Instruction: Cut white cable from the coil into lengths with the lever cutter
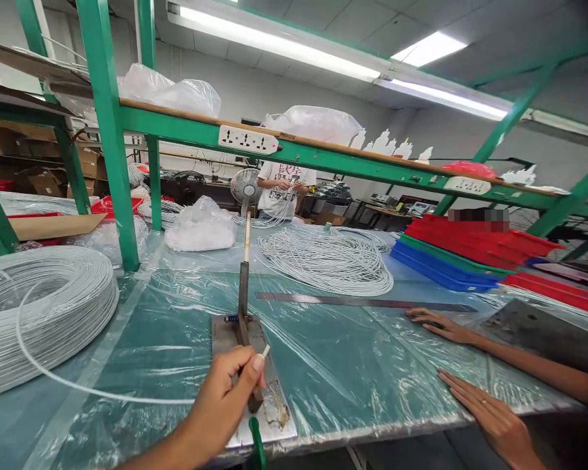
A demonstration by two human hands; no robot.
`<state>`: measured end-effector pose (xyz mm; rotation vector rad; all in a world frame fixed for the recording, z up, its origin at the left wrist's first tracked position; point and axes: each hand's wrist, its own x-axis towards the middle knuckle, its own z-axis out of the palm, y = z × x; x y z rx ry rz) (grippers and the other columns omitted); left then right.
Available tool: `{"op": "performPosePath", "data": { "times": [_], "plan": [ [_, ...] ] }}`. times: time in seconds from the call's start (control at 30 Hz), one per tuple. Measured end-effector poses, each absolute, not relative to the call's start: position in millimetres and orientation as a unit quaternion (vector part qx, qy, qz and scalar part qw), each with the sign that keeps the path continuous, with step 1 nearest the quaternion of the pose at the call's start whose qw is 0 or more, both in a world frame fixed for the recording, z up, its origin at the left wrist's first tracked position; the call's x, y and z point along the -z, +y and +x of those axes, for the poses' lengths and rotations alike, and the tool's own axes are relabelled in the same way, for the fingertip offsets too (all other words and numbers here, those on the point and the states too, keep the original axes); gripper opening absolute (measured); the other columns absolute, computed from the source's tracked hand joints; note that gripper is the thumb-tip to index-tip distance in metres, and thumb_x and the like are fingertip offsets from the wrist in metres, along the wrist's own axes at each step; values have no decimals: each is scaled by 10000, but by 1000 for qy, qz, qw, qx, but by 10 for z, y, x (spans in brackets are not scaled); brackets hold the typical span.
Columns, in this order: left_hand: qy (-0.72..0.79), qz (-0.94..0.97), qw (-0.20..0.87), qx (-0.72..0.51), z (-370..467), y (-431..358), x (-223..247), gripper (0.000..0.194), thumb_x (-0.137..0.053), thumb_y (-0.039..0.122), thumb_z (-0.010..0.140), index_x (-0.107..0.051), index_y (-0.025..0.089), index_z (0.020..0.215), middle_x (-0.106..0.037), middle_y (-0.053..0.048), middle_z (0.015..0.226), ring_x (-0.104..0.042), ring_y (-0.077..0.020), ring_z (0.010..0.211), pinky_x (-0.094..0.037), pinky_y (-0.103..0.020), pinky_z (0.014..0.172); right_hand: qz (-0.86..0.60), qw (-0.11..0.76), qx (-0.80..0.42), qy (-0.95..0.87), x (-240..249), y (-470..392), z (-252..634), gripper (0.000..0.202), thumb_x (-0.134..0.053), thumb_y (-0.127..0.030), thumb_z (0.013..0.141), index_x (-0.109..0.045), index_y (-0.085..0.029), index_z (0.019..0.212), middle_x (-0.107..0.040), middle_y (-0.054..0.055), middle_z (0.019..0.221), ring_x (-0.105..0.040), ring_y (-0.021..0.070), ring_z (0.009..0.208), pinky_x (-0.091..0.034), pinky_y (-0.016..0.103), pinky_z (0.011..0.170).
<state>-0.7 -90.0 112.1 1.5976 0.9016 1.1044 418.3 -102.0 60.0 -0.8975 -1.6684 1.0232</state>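
Observation:
My left hand (230, 391) is closed around a white cable (127, 396), whose short cut end pokes out past my thumb. The cable curves across the table from a large white coil (78, 313) at the left. Beside and partly behind my fingers is a metal base plate (279, 408) carrying an upright lever cutter (244, 294), its arm raised. A green item (257, 444) lies at the table edge just below the plate. My right hand is not in view.
Another person's two hands (453, 329) rest on the table at right, near a steel ruler (343, 301). Behind lie a loose cable heap (328, 258), a plastic bag (200, 225) and stacked trays (445, 261). A green shelf frame (110, 143) rises at left; a person (284, 189) stands beyond.

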Motion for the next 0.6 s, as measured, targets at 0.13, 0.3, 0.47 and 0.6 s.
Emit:
{"op": "performPosePath", "data": {
  "times": [0.13,0.3,0.47,0.6],
  "plan": [
    [324,607,562,-459,202,-1084,-1203,459,-371,524,868,-475,167,599,-433,9,599,-433,-121,614,-333,-215,609,-375,574,-383,-619,-775,-1048,4275,281,-596,-203,732,-663,-389,932,-668,-86,743,-646,202,644,-462,273,364],
    [289,561,609,-480,331,-1145,-1253,474,-425,554,837,-477,166,570,-451,-3,571,-418,-117,574,-356,-218,584,-362,597,-399,-595,-1082,-1092,3676,121,-678,-310,656,-655,-366,761,-648,-107,643,-626,211,586,-460,289,338],
    [251,470,649,-542,307,-1119,-1324,440,-510,528,809,-458,166,564,-450,7,561,-393,-100,550,-346,-202,559,-441,522,-417,-599,-710,-1375,1838,343,-491,-583,760,-636,-368,985,-645,-36,694,-637,233,675,-500,353,486],
    [235,455,656,-555,275,-1135,-1370,442,-487,529,822,-451,169,570,-466,3,574,-425,-105,561,-370,-203,570,-495,527,-372,-582,-290,-1578,938,264,-617,-438,748,-670,-280,953,-663,42,837,-614,241,803,-483,381,717]
  ]
}}
